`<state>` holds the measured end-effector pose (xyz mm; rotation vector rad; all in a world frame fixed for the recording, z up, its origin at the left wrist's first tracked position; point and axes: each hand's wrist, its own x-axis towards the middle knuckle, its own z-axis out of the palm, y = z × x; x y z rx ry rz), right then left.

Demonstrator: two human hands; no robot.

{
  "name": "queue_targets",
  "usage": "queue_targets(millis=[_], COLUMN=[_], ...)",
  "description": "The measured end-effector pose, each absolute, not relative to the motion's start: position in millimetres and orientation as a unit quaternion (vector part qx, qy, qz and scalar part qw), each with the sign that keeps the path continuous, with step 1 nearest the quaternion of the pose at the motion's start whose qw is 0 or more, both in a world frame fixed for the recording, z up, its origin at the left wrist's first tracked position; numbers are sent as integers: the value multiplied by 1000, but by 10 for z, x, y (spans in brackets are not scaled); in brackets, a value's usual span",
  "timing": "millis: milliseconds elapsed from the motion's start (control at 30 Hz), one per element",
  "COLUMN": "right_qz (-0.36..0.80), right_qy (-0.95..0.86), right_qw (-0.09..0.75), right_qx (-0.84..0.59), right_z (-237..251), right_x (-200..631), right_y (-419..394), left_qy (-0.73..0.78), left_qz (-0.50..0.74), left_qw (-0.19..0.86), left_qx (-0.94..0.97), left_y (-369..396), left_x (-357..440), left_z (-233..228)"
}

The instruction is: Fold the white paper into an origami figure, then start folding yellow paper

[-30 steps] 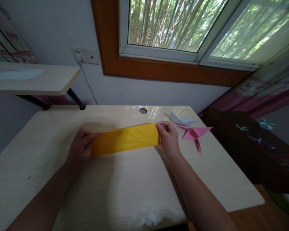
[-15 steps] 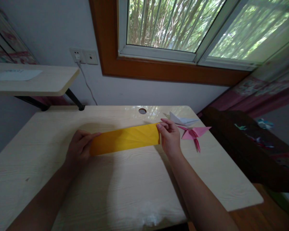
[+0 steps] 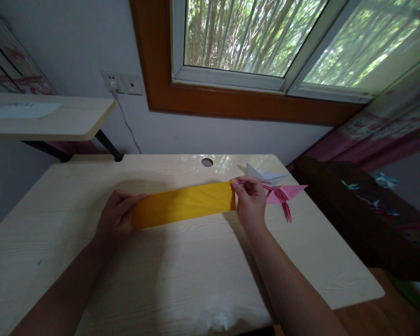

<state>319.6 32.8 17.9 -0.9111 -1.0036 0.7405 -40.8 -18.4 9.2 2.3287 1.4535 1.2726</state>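
The yellow paper strip (image 3: 184, 204) lay stretched over the tabletop (image 3: 182, 275). The left hand (image 3: 116, 215) pinched one end, the right hand (image 3: 251, 201) the other; fingers should have held the edges aligned while creasing.

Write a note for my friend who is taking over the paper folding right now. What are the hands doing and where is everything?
Left hand: pinching the left end of the yellow paper strip.
Right hand: pinching the strip's right end, fingertips at its top corner.
The strip is folded long and narrow, with faint crease lines showing, and stretches between both hands just over the wooden desk.
Done: a pink origami figure and a white folded piece lie on the desk right of the right hand.
Left: the yellow strip is only a flat band so far, with no shape yet.
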Motion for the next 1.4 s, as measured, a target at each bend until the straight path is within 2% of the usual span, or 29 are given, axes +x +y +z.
queue_targets(millis=[167, 333, 667, 1167, 1400], right_qz=[320, 317, 319, 308, 323], right_qy=[-458, -460, -468, -470, -456], right_qw=[732, 716, 690, 695, 704], right_qx=[-389, -419, -450, -450, -439], right_z=[194, 198, 194, 143, 68], right_x=[3182, 3184, 3165, 3203, 3237], right_y=[306, 302, 292, 331, 388], left_qy=[481, 485, 484, 504, 467], left_qz=[421, 406, 374, 405, 422], left_qw=[69, 65, 120, 118, 142], left_qx=[766, 772, 782, 754, 764], left_y=[-188, -188, -142, -139, -175], left_x=[-419, -409, -396, -429, -410], left_z=[79, 100, 109, 126, 199])
